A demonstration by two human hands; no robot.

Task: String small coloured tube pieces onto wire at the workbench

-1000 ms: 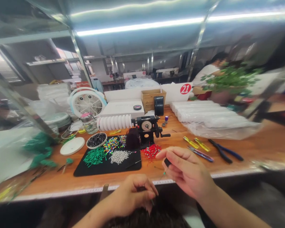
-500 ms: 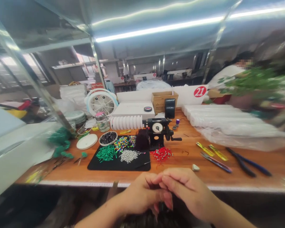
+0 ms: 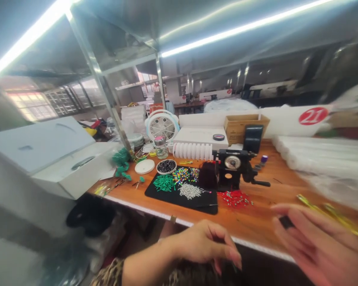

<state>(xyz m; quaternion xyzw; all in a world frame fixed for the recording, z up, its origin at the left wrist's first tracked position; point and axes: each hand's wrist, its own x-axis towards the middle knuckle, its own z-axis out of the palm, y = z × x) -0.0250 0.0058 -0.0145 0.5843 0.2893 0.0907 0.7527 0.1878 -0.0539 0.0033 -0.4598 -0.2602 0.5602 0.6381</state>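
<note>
My left hand [image 3: 207, 244] hangs in front of the table's near edge, its fingers curled together around something small and dark that I cannot make out. Over the right part of the table is my right hand [image 3: 319, 242], blurred, with a small dark piece [image 3: 286, 222] at its fingers. The hands are apart. Beyond them a black mat [image 3: 170, 199] holds green pieces [image 3: 164, 183], silvery pieces [image 3: 191, 191] and multicoloured beads [image 3: 181, 175]. Red pieces [image 3: 235, 199] lie right of the mat, in front of a black hand-cranked machine [image 3: 232, 172].
Behind the mat are a bowl of black beads [image 3: 166, 166], a white lid [image 3: 144, 167], a jar [image 3: 161, 149] and a fan [image 3: 162, 127]. An open white box [image 3: 77, 171] stands left. Wrapped white rolls [image 3: 313, 163] and yellow tools [image 3: 310, 203] lie right.
The view has swung left, so the table things appear farther right. My hands, together before, have separated. My right hand has moved right, over the table near the yellow tools.
</note>
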